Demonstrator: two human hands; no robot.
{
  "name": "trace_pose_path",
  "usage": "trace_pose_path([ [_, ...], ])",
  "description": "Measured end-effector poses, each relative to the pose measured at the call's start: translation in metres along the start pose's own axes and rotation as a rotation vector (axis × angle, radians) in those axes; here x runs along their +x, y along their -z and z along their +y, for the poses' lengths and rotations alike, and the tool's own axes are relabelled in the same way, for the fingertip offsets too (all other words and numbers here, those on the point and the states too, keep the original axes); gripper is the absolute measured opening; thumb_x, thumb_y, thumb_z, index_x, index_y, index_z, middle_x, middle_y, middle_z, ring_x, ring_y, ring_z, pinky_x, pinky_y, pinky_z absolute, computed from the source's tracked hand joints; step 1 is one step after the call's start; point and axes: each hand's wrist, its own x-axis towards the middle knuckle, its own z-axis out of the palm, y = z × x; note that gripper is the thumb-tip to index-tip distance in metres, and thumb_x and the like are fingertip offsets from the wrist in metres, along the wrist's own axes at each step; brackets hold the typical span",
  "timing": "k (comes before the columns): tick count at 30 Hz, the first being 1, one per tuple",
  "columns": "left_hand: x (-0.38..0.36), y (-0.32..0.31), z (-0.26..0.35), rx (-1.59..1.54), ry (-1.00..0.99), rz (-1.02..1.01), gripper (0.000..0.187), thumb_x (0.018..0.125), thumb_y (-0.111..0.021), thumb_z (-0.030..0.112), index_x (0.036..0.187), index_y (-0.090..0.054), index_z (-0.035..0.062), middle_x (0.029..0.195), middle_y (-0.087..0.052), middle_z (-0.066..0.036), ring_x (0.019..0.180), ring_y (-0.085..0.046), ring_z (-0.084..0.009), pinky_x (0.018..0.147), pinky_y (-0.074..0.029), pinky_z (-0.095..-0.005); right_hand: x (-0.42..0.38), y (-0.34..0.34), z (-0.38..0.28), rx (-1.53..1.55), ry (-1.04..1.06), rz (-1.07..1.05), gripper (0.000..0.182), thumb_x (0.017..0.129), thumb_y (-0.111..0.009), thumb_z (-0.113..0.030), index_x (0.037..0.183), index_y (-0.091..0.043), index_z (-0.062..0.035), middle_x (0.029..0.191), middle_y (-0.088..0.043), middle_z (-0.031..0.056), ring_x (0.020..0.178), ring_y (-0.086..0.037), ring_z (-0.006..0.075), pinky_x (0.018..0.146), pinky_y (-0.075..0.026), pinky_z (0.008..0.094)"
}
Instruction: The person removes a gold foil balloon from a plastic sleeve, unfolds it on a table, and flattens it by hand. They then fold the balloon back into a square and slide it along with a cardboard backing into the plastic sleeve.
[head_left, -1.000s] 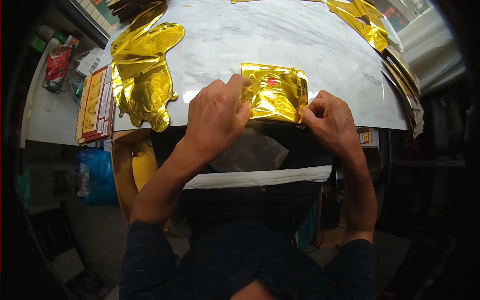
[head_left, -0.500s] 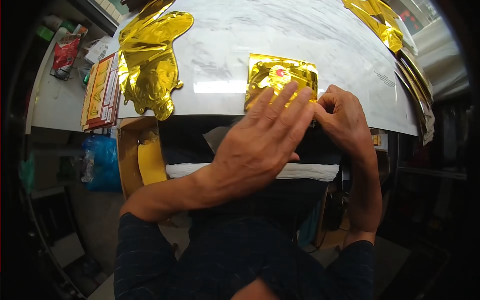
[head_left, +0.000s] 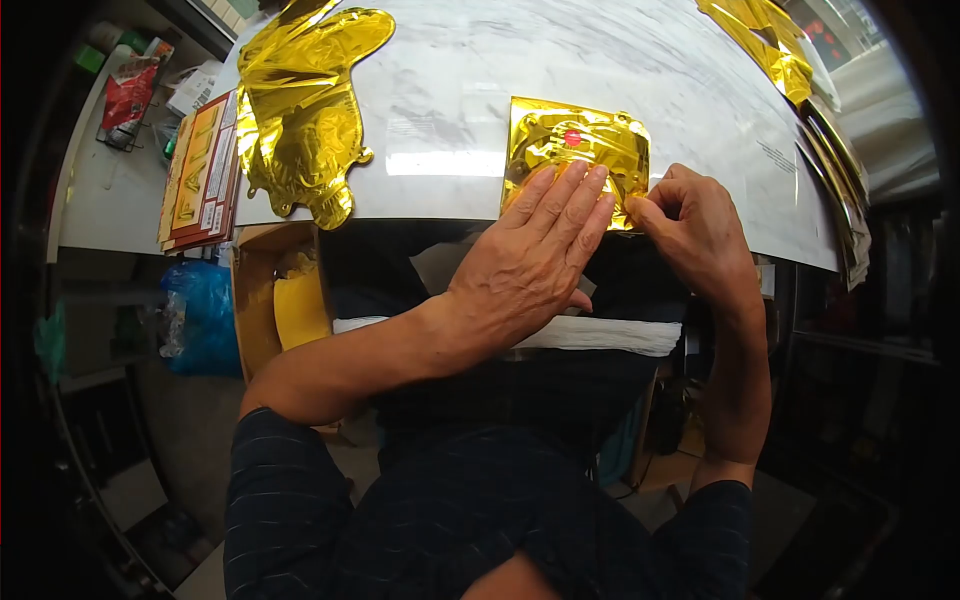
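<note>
A shiny gold foil balloon (head_left: 610, 130), folded into a flat square with a small red spot on top, lies at the near edge of the white marbled table (head_left: 450, 125). My left hand (head_left: 520, 255) rests flat on its lower part, fingers stretched out and side by side. At the lower right corner of the foil, my right hand (head_left: 705, 235) is closed, thumb and forefinger pinching the edge. Another gold foil balloon (head_left: 310, 120), unfolded and with rounded lobes, lies further left on the table.
Printed flat packages (head_left: 200, 175) sit at the table's left edge. More gold foil (head_left: 765, 45) lies at the upper right, above a stack of sheets (head_left: 840, 190). Below the table are a cardboard box (head_left: 255, 290), a blue plastic bag (head_left: 200, 330) and a white folded strip (head_left: 620, 338).
The folded balloon appears slightly higher and further right. My left hand has slid down a little on it, uncovering more foil around the red spot. My right hand keeps its pinch at the corner.
</note>
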Motion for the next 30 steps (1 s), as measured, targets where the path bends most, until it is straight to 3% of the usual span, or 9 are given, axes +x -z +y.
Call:
trace_pose_path([
  [2, 0.0, 0.0, 0.0, 0.022, 0.008, 0.001, 0.107, 0.069, -0.082, 0.048, 0.152, -0.041, -0.0051, 0.16, -0.04, -0.024, 0.151, -0.038, -0.0386, 0.125, -0.029, -0.0493, -0.001, 0.0, 0.001, -0.022, 0.006, 0.003, 0.032, 0.088, -0.074, -0.025, 0.076, -0.071, 0.0044, 0.08, -0.065, 0.0193, 0.075, -0.066, 0.0351, 0.07, -0.05, 0.0456],
  [4, 0.0, -0.001, 0.001, 0.024, 0.008, 0.015, 0.105, 0.07, -0.082, 0.047, 0.152, -0.042, -0.0047, 0.16, -0.041, -0.024, 0.151, -0.038, -0.0383, 0.125, -0.029, -0.0493, -0.003, -0.003, 0.003, 0.019, 0.065, 0.053, 0.031, 0.09, -0.076, -0.017, 0.075, -0.066, 0.008, 0.07, -0.057, 0.0114, 0.064, -0.055, 0.0187, 0.061, -0.043, 0.0376],
  [5, 0.0, -0.002, 0.001, 0.029, 0.013, 0.025, 0.104, 0.07, -0.082, 0.045, 0.152, -0.042, -0.0043, 0.16, -0.042, -0.024, 0.151, -0.039, -0.0379, 0.125, -0.029, -0.0493, -0.004, -0.003, 0.001, 0.017, 0.061, 0.055, 0.031, 0.09, -0.076, -0.017, 0.075, -0.066, 0.008, 0.07, -0.057, 0.0114, 0.064, -0.055, 0.0187, 0.061, -0.043, 0.0376],
  [7, 0.0, -0.003, 0.001, 0.05, 0.013, 0.033, 0.102, 0.07, -0.082, 0.044, 0.152, -0.043, -0.0039, 0.16, -0.042, -0.023, 0.15, -0.039, -0.0377, 0.125, -0.03, -0.0492, -0.003, 0.0, -0.003, -0.019, -0.021, 0.025, 0.032, 0.088, -0.074, -0.027, 0.077, -0.072, 0.0035, 0.081, -0.066, 0.0191, 0.077, -0.067, 0.0362, 0.071, -0.051, 0.0458],
  [11, -0.001, -0.006, 0.001, 0.08, 0.019, 0.052, 0.099, 0.072, -0.083, 0.04, 0.152, -0.043, -0.003, 0.16, -0.042, -0.023, 0.15, -0.04, -0.0374, 0.125, -0.031, -0.0491, -0.005, -0.002, -0.001, -0.049, 0.004, 0.045, 0.032, 0.088, -0.074, -0.027, 0.078, -0.072, 0.0031, 0.082, -0.067, 0.0192, 0.078, -0.068, 0.037, 0.072, -0.052, 0.0457],
  [14, 0.0, -0.011, -0.001, 0.163, -0.017, 0.065, 0.095, 0.076, -0.077, 0.044, 0.149, -0.045, -0.0081, 0.157, -0.044, -0.026, 0.147, -0.042, -0.0408, 0.124, -0.03, -0.0509, -0.005, -0.005, 0.0, -0.008, 0.006, 0.073, 0.029, 0.089, -0.076, -0.018, 0.078, -0.068, 0.0072, 0.073, -0.06, 0.0136, 0.065, -0.058, 0.0232, 0.064, -0.046, 0.0393],
  [20, 0.022, -0.001, -0.004, 0.034, 0.052, 0.023, 0.094, 0.079, -0.081, 0.043, 0.151, -0.042, -0.0053, 0.157, -0.042, -0.025, 0.15, -0.039, -0.0385, 0.124, -0.029, -0.0499, 0.013, -0.004, 0.011, 0.002, 0.044, 0.139, 0.029, 0.089, -0.076, -0.019, 0.079, -0.069, 0.0069, 0.076, -0.062, 0.0144, 0.067, -0.061, 0.0245, 0.065, -0.048, 0.0388],
  [22, 0.036, -0.002, -0.011, 0.057, 0.049, 0.026, 0.091, 0.083, -0.077, 0.048, 0.148, -0.043, -0.0072, 0.156, -0.043, -0.026, 0.15, -0.038, -0.0395, 0.124, -0.029, -0.0506, 0.028, 0.002, 0.017, -0.036, 0.032, 0.102, 0.032, 0.09, -0.072, -0.028, 0.081, -0.073, 0.0024, 0.086, -0.07, 0.0194, 0.079, -0.069, 0.0387, 0.073, -0.054, 0.0462],
  [30, 0.048, 0.001, -0.02, -0.021, 0.035, -0.029, 0.094, 0.088, -0.071, 0.055, 0.15, -0.04, -0.0069, 0.157, -0.038, -0.029, 0.151, -0.033, -0.0429, 0.126, -0.025, -0.053, 0.035, 0.014, 0.013, -0.067, 0.03, -0.026, 0.033, 0.092, -0.069, -0.029, 0.084, -0.075, 0.0028, 0.093, -0.068, 0.0203, 0.085, -0.068, 0.0403, 0.078, -0.053, 0.0489],
])
